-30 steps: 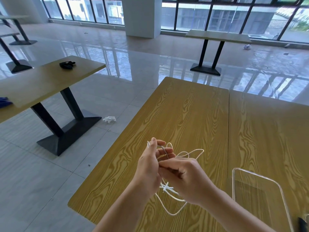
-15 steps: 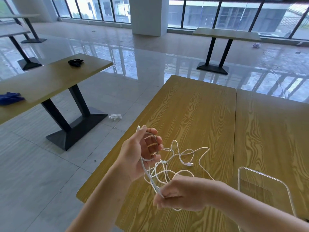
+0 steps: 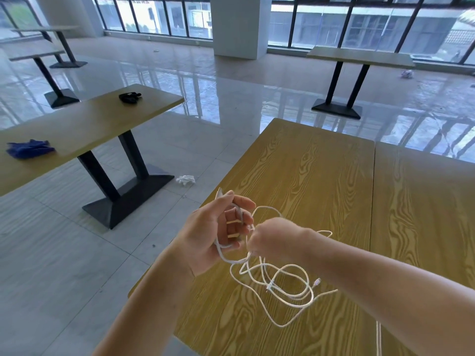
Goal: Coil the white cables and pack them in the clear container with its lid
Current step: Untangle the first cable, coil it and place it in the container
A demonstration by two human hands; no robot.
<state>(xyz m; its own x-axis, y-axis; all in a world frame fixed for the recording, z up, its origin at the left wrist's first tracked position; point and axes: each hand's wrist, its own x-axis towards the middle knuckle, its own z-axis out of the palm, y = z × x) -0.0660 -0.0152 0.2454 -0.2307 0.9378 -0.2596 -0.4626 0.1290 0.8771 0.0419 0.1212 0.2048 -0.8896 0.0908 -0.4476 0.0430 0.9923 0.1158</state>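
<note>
Your left hand (image 3: 218, 233) is half open, palm up, with one end of the white cable (image 3: 276, 282) pinched under the thumb and a turn lying across the fingers; your right hand (image 3: 270, 237) is closed on the same cable, touching the left fingertips. The loose slack hangs below and to the right of both hands in messy loops over the wooden table (image 3: 321, 181), so the right hand is nearer to feed it. The clear container isn't in view, so I can't place it.
</note>
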